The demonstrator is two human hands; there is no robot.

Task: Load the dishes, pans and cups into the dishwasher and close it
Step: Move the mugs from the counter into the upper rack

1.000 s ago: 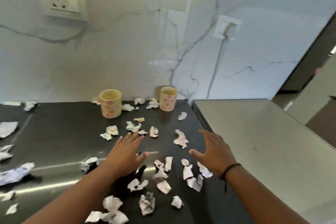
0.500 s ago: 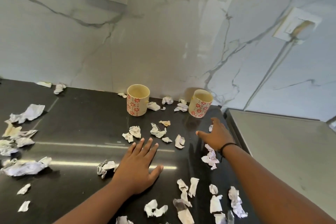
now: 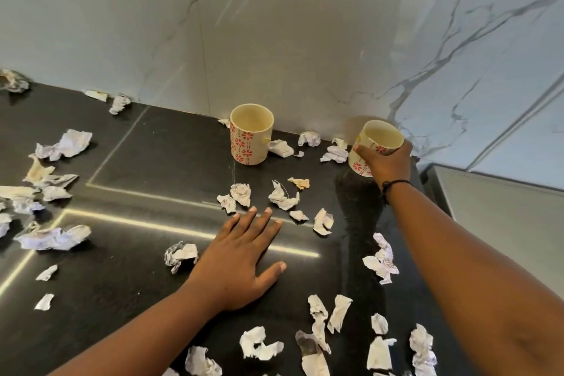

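Right hand [image 3: 387, 162] wraps its fingers [image 3: 363, 150] round the far cup [image 3: 374, 146] at the back right of the dark worktop [image 3: 128, 278], the cup tilted within the grip. Left hand [image 3: 241, 259] lies flat on the worktop, fingers straight and spread, holding nothing. The other cup [image 3: 251, 134] stands upright, well beyond those fingertips, crumpled paper scraps [image 3: 283, 197] between.
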